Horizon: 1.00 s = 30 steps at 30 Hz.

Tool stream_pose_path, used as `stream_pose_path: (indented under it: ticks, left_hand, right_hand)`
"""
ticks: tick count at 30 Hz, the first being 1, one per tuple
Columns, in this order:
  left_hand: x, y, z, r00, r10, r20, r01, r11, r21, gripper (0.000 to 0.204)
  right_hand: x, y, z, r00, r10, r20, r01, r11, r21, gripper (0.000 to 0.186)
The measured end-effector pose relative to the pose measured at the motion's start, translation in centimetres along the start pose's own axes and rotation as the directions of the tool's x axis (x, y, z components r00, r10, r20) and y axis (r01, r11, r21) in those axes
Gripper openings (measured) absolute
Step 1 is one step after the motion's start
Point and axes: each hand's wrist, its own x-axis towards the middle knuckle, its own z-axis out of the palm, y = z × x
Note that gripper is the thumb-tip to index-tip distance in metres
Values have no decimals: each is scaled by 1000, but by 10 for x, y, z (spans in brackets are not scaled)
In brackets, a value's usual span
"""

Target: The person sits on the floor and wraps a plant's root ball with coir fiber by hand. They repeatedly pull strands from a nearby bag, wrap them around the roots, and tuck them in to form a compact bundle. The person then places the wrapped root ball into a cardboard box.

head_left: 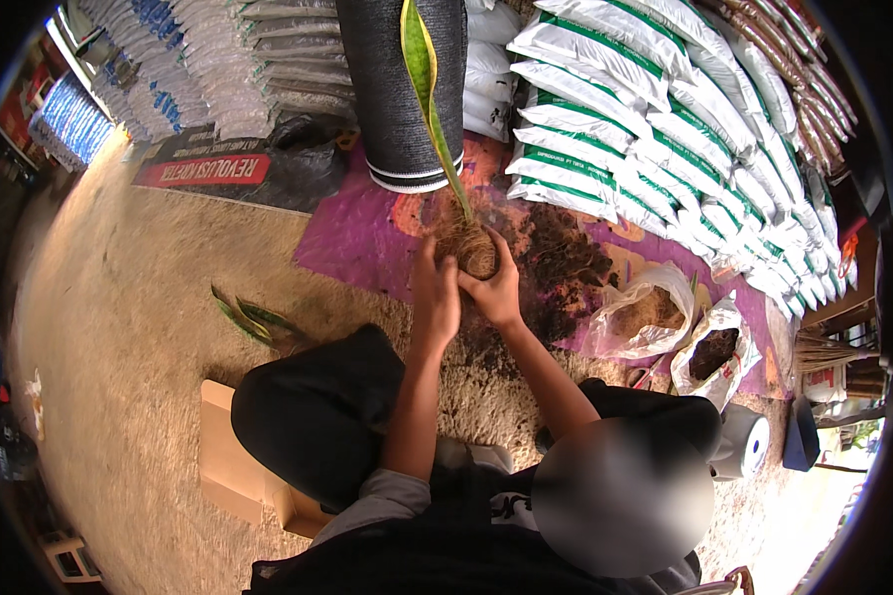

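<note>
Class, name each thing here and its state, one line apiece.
Plant: unpotted, gripped by left hand and right hand
Variegated leaves: lying on floor
White bags: open, contents showing
Cardboard box: looks open, partly hidden
Dark soil: loose, scattered
White sacks: filled, stacked
Black roll: standing upright

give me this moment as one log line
left hand: on root ball; right hand: on root ball; long leaf: pointing forward; nearby: dark soil on purple sheet; floor: yellow-edged leaves

Glare bleaches the lower-right floor point(794, 535), while the curved rim fades black
</note>
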Motion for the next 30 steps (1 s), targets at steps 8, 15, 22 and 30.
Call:
stream_pose_path:
  ticks: [8, 15, 22, 30]
  left_hand:
    - [7, -20, 13, 966, -195, 173, 251, 873, -419, 70]
    - [9, -36, 13, 825, -371, 426, 547, 336, -767, 52]
    - [4, -17, 6, 836, -391, 384, 530, 396, -750, 43]
    - [9, -39, 14, 843, -391, 369, 510, 365, -779, 36]
  right_hand:
    - [-12, -34, -9, 988, -93, 122, 107, 988, -113, 72]
    - [-23, -33, -11, 979, -111, 168, 122, 991, -53, 65]
    - [-30, -57, -13, 959, -59, 276, 212, 797, -566, 72]
    - [-22, -41, -12, 957, -153, 245, 238, 898, -369, 69]
